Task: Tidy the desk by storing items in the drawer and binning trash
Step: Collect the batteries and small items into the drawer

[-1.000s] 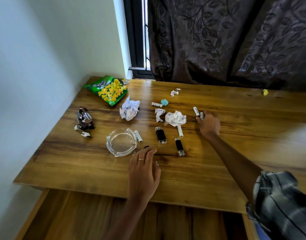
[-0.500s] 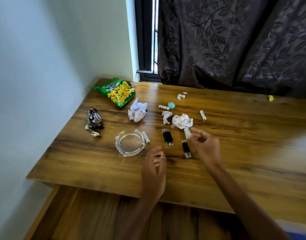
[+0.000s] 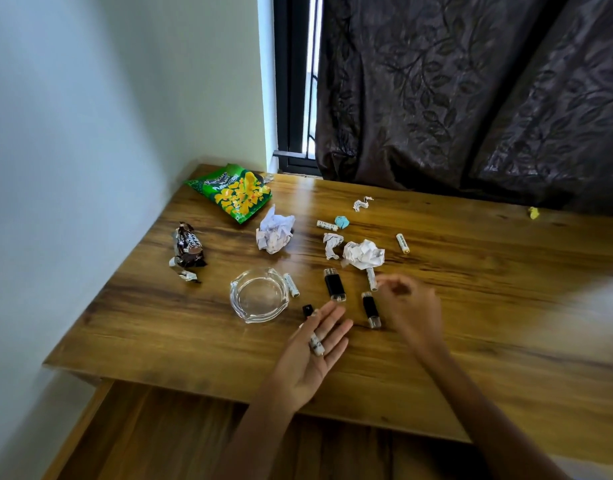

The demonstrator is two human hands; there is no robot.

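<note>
Your left hand (image 3: 310,355) lies palm up with fingers spread flat, a small white cylindrical battery (image 3: 316,344) resting loose across them, ungripped. Tilt that palm and it could roll off onto the wooden table (image 3: 506,341) or into the open wooden drawer (image 3: 159,438) below. Your right hand (image 3: 410,306), blurred, hovers with fingers loosely curled beside another white battery (image 3: 371,279) at its 10 o'clock; whether it pinches anything, I cannot tell. A hasty reach may knock the black flash drive with clear cap (image 3: 371,309). A second ago your left palm pressed face down, and your right hand reached toward 1 o'clock, by the far battery (image 3: 402,243).
</note>
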